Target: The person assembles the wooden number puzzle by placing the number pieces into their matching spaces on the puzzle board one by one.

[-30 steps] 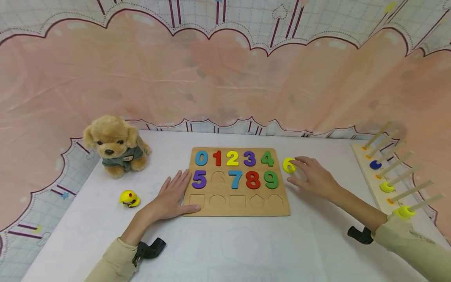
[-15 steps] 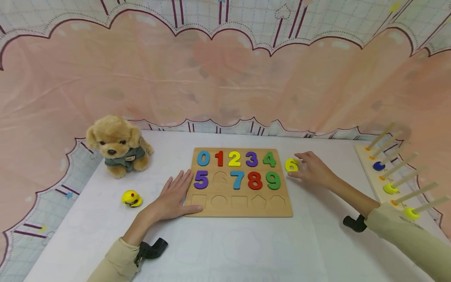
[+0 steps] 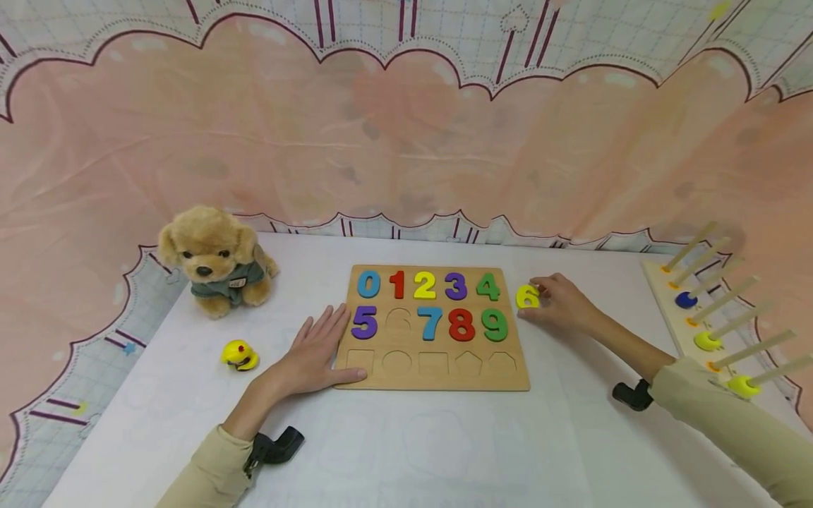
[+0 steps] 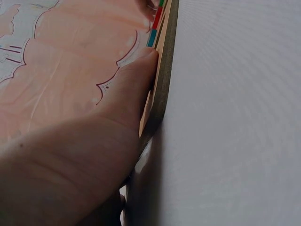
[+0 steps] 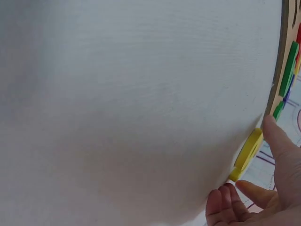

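A wooden number board [image 3: 413,375] lies on the white table, bearing coloured numerals with a bare 6-shaped recess between the 5 and the 7. My left hand [image 3: 311,358] rests with straight fingers along its left edge, the thumb over the front left corner. Just right of the board, my right hand [image 3: 564,307] pinches a yellow number 6 [image 3: 528,297] between thumb and forefinger. In the right wrist view, the thumb is at one end of the yellow 6 [image 5: 249,149] and the forefinger at the other; the remaining fingers curl beside it.
A plush dog [image 3: 216,261] sits at the back left, with a small yellow duck [image 3: 240,355] in front of it. On the right stands a pegged wooden base [image 3: 663,296] with blue and yellow rings. A patterned curtain hangs behind the table.
My right thumb and forefinger have closed in on the yellow 6 and now pinch it. The left hand stays on the board. The whole head view has shifted slightly.
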A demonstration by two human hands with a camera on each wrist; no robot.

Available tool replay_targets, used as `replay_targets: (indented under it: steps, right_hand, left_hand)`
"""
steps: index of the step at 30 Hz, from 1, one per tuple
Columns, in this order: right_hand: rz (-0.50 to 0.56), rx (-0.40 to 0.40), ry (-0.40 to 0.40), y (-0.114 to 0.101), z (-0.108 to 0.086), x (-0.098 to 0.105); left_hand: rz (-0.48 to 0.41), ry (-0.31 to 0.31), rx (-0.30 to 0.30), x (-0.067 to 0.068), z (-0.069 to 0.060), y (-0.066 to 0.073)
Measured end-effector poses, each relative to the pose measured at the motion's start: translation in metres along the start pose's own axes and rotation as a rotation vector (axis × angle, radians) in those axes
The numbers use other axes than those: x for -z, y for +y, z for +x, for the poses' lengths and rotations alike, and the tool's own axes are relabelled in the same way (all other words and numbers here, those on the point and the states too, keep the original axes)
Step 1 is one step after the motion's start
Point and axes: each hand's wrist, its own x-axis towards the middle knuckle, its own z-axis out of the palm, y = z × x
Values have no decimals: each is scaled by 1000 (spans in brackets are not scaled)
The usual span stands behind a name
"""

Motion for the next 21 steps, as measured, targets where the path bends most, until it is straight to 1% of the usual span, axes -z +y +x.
replay_targets:
  steps: [7, 21]
  right_hand:
    - [-11, 9, -9, -1, 2, 1]
    - [-26, -5, -18, 0, 3, 1]
  left_hand:
    - [3, -4, 5, -1, 1, -1]
    - [-1, -5, 5, -1, 1, -2]
